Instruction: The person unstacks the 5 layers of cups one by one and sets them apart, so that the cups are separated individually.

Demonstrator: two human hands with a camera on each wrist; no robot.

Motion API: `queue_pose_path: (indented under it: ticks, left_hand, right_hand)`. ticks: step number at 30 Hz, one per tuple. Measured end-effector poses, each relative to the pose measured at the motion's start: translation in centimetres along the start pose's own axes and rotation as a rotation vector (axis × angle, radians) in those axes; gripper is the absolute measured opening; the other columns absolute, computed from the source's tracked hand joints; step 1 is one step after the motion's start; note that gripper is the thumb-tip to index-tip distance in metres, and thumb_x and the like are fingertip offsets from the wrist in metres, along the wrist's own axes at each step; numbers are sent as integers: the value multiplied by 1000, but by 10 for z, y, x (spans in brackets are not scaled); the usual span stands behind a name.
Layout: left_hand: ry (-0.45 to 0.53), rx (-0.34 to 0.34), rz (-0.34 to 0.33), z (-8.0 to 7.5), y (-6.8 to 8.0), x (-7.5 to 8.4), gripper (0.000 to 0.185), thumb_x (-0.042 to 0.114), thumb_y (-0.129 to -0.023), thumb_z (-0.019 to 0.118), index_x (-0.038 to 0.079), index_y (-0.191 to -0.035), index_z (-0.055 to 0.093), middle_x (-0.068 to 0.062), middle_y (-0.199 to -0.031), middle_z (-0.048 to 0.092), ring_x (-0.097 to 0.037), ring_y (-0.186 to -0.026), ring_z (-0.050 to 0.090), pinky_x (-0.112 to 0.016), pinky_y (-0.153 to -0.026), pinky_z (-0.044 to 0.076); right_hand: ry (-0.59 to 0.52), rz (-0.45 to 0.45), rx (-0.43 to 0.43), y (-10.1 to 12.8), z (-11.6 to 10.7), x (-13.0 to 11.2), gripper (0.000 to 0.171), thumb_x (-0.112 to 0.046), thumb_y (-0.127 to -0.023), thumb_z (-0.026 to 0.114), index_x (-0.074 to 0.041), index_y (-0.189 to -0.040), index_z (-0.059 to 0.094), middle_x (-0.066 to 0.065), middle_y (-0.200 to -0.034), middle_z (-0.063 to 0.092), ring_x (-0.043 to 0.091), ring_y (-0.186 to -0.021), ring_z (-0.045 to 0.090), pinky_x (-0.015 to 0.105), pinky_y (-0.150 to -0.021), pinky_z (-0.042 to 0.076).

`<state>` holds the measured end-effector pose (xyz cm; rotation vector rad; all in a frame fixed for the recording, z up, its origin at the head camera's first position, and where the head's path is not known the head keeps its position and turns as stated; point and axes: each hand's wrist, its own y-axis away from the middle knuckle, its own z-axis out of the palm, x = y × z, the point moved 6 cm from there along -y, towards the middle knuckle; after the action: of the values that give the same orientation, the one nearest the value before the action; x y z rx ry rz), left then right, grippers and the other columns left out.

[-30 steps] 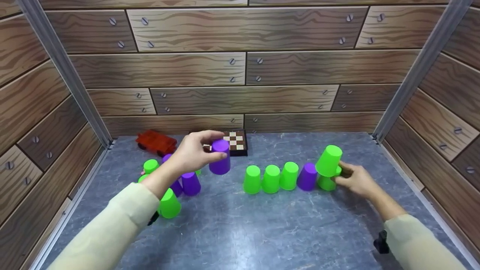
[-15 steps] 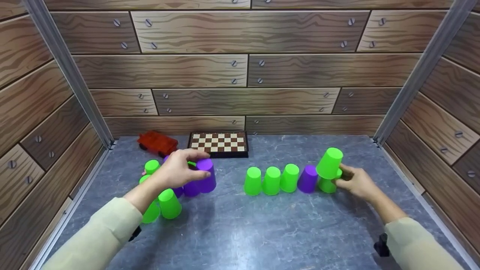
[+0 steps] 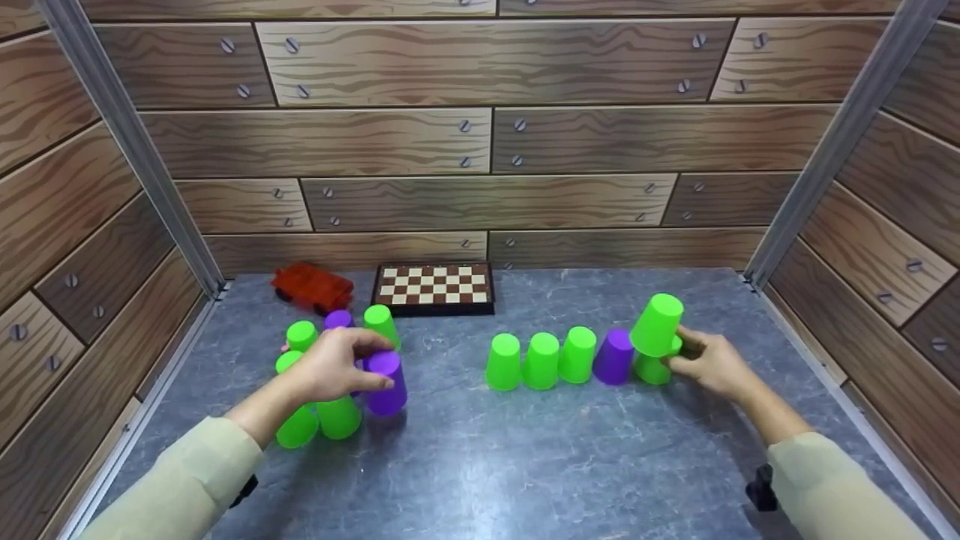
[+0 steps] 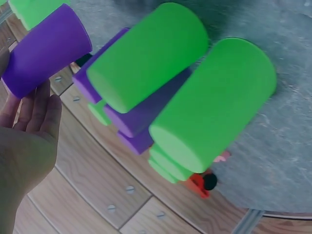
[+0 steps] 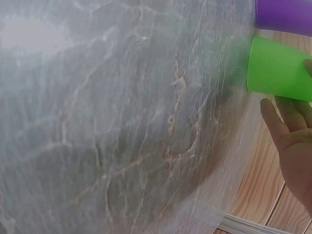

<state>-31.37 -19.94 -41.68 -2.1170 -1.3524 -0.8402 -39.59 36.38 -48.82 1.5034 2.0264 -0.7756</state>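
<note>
My left hand [image 3: 330, 367] holds an upside-down purple cup [image 3: 387, 386] beside the left group of cups. In the left wrist view, the fingers lie along this purple cup [image 4: 48, 51]; whether its rim touches the table I cannot tell. At the right end of a row, my right hand [image 3: 712, 365] grips a green cup [image 3: 652, 369], partly hidden behind an upper green cup [image 3: 657, 325]. That upper cup sits slightly tilted across the gripped cup and a purple cup [image 3: 613, 358]. The gripped green cup [image 5: 278, 68] also shows in the right wrist view.
Three green cups [image 3: 541, 361] continue the row leftward. Several green [image 3: 339, 418] and purple [image 3: 338, 319] cups cluster at the left, partly hidden by my left hand. A red toy car [image 3: 311, 286] and a checkered board [image 3: 433, 289] lie by the back wall.
My left hand has brought the purple cup leftward and nearer to me, from mid-table to the front of the left group. My right hand stays at the end of the row.
</note>
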Motion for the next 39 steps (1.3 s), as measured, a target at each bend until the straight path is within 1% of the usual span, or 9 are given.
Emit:
queue_pose_path:
  ticks: [6, 12, 16, 19, 22, 24, 29, 35, 39]
  left_hand:
    - [-34, -34, -14, 6, 4, -10, 49, 17, -83, 93, 1, -126, 74, -10, -121, 76, -27, -110, 72, -46, -95, 61]
    - [-86, -43, -28, 10, 3, -18, 48, 19, -82, 94, 3, -122, 75, -9, -119, 76, -26, -108, 71, -46, -95, 61]
    - [-110, -42, -18, 10, 3, -20, 47, 19, -81, 95, 3, -121, 76, -10, -118, 76, -26, -107, 72, -45, -94, 61]
    - [-126, -36, -13, 11, 4, -21, 49, 20, -80, 95, 2, -121, 75, -11, -119, 76, -28, -108, 72, -46, -95, 61]
    - [-137, -33, -12, 11, 4, -23, 49, 20, -80, 96, 2, -121, 75, -11, -119, 76, -28, -108, 72, -47, -95, 61]
    - [-141, -30, -5, 12, 4, -24, 49, 20, -79, 96, 1, -120, 76, -11, -118, 77, -28, -108, 72, -47, -95, 61]
    - [-151, -19, 15, 13, 4, -26, 50, 20, -79, 96, 0, -120, 76, -12, -118, 77, -28, -107, 73, -46, -94, 61]
    - [-149, -16, 42, 15, 4, -26, 48, 20, -78, 96, 1, -117, 76, -11, -115, 77, -26, -104, 73, -45, -93, 61]
    - [-149, -16, 36, 16, 4, -28, 48, 20, -78, 97, 2, -117, 76, -11, -115, 77, -26, -104, 73, -45, -93, 61]
  right_hand:
    - [-13, 0, -2, 0, 1, 2, 67, -3, -94, 75, 16, -150, 44, 37, -141, 57, 46, -125, 62, 42, -103, 55]
    - [-5, -1, 8, 1, 0, 2, 67, -3, -93, 75, 16, -149, 45, 37, -140, 58, 47, -124, 62, 37, -102, 55]
    - [-5, -6, 12, 1, -1, 2, 67, -3, -93, 75, 17, -148, 45, 38, -139, 58, 47, -123, 63, 22, -97, 53]
    - [-11, -3, 9, 1, 0, 2, 67, -2, -93, 75, 17, -149, 44, 38, -139, 58, 49, -124, 63, 30, -100, 55]
    - [-7, 3, 4, 0, 0, 0, 68, -4, -94, 76, 17, -149, 43, 38, -141, 56, 49, -125, 62, 49, -105, 53]
    - [-8, 3, 4, 0, 0, -1, 68, -4, -94, 76, 17, -149, 43, 38, -142, 56, 49, -126, 61, 55, -106, 50]
    - [-5, 0, 5, 0, -1, -2, 68, -4, -94, 76, 17, -149, 43, 37, -143, 54, 50, -128, 60, 52, -107, 50]
    - [-16, -2, -3, -1, -1, 0, 67, -5, -95, 75, 15, -150, 44, 36, -141, 58, 46, -125, 62, 33, -101, 55]
    - [-14, -3, 3, -1, 0, 1, 66, -4, -95, 75, 16, -150, 44, 37, -140, 58, 46, -124, 62, 39, -101, 56]
